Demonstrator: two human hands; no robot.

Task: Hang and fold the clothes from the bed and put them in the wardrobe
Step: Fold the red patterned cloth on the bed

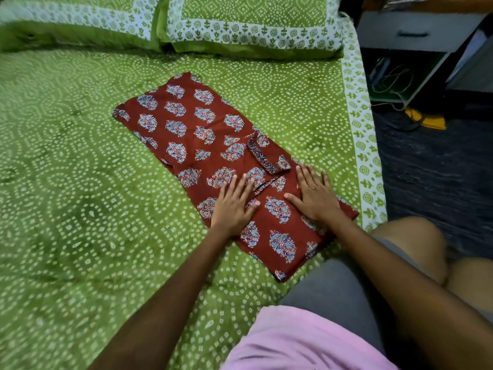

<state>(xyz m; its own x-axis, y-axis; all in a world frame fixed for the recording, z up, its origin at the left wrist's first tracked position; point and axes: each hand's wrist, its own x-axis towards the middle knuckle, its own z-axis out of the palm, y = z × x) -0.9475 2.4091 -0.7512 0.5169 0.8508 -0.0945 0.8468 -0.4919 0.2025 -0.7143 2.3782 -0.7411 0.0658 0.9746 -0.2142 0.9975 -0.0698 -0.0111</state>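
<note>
Nearest the camera: a pink top (298, 340) and grey shorts (333, 289) on the person, who appears to sit at the bed's right edge, one bare knee (410, 244) beyond.
Task's thing: a red printed garment (202, 145), folded into a long narrow strip, lies flat on the green bedspread (80, 182).
Long axis: the strip runs diagonally, from its near end by the person's lap up and leftward toward the pillows (240, 25).
Left hand (234, 206): palm down on the strip's left side, fingers (240, 182) straight and spread, gripping nothing.
Right hand (314, 193): palm down on the strip's right side, fingers straight, pressing the cloth flat; nothing gripped.
Deciding relation: both hands rest on the near third, about equally close to it; the far end lies well apart, ahead and to the left.
Judged step: smoothing before a crosswise fold, which probably calls for bringing one end along the axis onto the other.
Collar detail: a patterned band (262, 157) lies just ahead of the fingertips.
Wardrobe: not in view.
</note>
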